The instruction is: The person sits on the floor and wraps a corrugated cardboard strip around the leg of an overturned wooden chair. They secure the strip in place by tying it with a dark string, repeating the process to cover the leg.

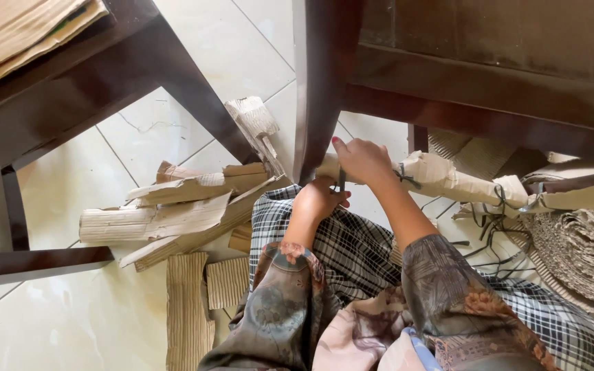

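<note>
A person sits on a pale tiled floor [91, 323] beneath dark wooden furniture, working on a cardboard-wrapped bundle [448, 180]. The bundle is long and tan, its torn corrugated covering creased and ragged, bound at intervals with dark cord [500, 206] whose loose ends trail to the floor. Its long axis runs roughly level across the view, from the dark table leg [317, 89] at centre out toward the right edge, where it passes under the furniture's lower rail; the near end points left, at the leg.

The right hand [362, 159] is closed around that near end, fingers curled over the wrapping. The left hand [319, 199], just below and touching it, is clenched on a thin dark tool [342, 180] held upright; what kind of tool cannot be told.

Torn cardboard scraps [173, 213] lie heaped on the tiles to the left, beside the checked cloth [338, 247] over the person's lap. A coil of rolled corrugated card [586, 254] sits at right.
</note>
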